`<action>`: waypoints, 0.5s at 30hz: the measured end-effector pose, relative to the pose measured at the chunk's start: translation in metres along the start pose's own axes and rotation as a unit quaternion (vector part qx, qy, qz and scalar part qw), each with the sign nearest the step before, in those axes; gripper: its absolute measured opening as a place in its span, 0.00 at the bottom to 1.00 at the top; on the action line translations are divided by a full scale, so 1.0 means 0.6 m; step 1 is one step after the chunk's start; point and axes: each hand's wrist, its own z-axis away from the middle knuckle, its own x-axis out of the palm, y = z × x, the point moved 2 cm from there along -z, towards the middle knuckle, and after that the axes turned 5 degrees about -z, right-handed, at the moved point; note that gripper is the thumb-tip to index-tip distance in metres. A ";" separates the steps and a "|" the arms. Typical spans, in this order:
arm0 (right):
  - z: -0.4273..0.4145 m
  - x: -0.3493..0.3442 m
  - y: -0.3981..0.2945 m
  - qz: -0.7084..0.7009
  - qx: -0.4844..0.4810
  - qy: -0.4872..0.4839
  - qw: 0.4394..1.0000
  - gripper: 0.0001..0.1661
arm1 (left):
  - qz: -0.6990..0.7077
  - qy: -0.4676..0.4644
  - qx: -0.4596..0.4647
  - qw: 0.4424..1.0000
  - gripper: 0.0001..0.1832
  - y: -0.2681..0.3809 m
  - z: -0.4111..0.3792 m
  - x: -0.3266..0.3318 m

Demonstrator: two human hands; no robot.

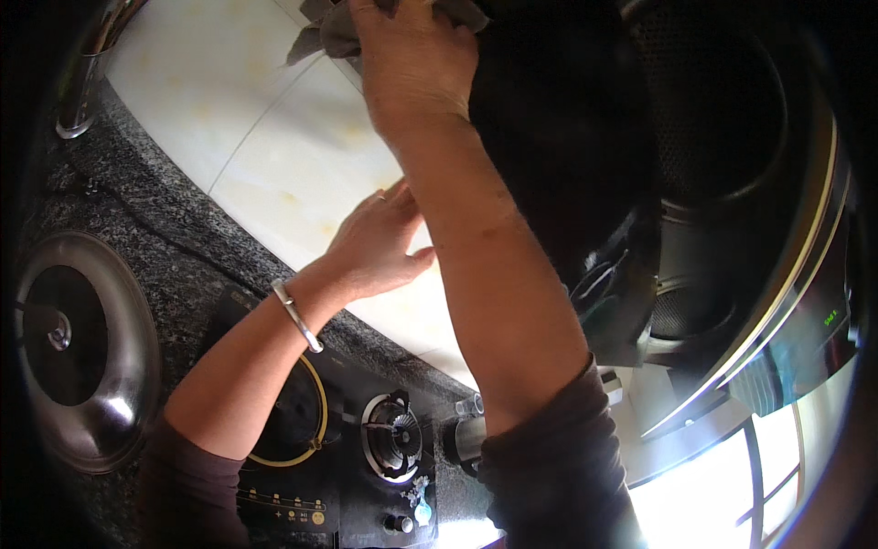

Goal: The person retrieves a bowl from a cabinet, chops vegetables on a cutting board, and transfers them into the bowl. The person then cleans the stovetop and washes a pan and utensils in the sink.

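Note:
My right hand (418, 65) is raised at the top of the view and grips a grey cloth (336, 31) near the edge of a dark range hood (555, 151). Part of the fingers is cut off by the picture's top edge. My left hand (381, 243), with a ring and a silver bangle (296, 316) at the wrist, is spread against the white tiled wall (288, 151). Its fingertips are hidden behind my right forearm. Nothing is seen in my left hand.
Below lies a dark speckled stone counter (158, 185) with a large metal lid (130, 405), a cooktop with a gas burner (394, 438), and a metal pot (468, 439). A chrome pipe (81, 96) stands at the upper left. A bright window (706, 480) is at the lower right.

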 end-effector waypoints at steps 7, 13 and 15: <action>0.206 -0.008 0.088 -0.087 0.046 0.017 0.995 0.31 | -0.094 0.046 -0.020 0.994 0.34 0.028 0.002 0.014; 0.500 -0.035 0.230 -0.003 0.109 -0.059 0.992 0.33 | -0.039 -0.007 -0.024 0.999 0.40 0.070 0.002 0.095; 0.574 -0.057 0.272 -0.021 0.114 -0.060 0.991 0.37 | 0.002 -0.021 -0.055 0.998 0.43 0.095 0.000 0.122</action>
